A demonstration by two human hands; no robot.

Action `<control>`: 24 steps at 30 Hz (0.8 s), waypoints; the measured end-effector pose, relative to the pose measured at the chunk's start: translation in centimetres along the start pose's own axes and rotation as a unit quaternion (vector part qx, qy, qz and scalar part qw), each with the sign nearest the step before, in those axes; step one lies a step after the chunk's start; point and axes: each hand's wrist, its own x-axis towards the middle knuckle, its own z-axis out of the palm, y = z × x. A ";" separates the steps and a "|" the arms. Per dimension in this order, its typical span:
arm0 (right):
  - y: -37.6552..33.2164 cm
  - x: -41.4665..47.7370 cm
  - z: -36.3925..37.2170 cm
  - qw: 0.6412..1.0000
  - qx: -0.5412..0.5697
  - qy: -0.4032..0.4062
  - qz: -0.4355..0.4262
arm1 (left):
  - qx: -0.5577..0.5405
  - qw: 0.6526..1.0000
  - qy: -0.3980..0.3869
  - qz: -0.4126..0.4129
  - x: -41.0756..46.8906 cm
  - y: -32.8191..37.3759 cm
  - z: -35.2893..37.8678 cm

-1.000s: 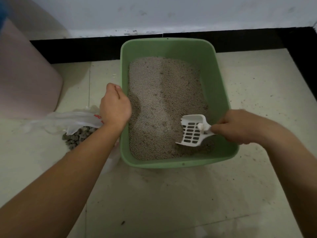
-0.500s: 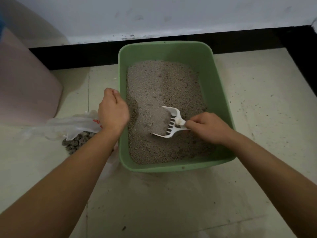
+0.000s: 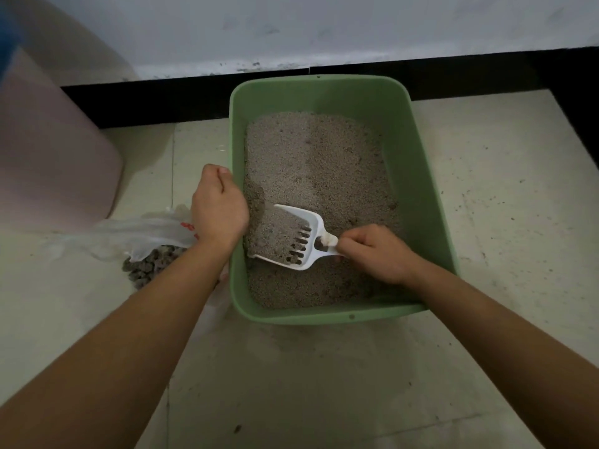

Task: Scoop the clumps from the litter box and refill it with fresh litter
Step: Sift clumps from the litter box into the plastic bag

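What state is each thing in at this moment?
litter box, on the floor, holding uneven litter
scoop, inside the box, loaded with litter
left hand, grips the litter box's left rim
right hand, grips the scoop's handle
plastic bag, on the floor, clumps showing

1. A single wide-angle camera on my head looks forward and down at the floor (image 3: pixel 324 384).
2. It sits near: the litter box (image 3: pixel 415 196) fills mid-frame, my arms (image 3: pixel 129 351) entering from the bottom edge.
3. The wall (image 3: pixel 324 27) crosses the top.
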 end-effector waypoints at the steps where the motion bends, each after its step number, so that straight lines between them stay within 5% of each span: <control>1: 0.1 0.0 0.0 1.000 0.013 0.000 -0.004 | 0.000 1.000 0.001 0.000 0.0 0.0 0.0; 15: 0.2 -0.1 -0.1 0.995 -0.072 0.050 -0.056 | -0.008 1.000 0.006 0.001 0.3 -0.4 0.3; 24: 0.1 -0.1 0.1 0.996 -0.033 0.058 -0.059 | -0.013 1.000 0.013 0.005 0.4 -0.8 0.5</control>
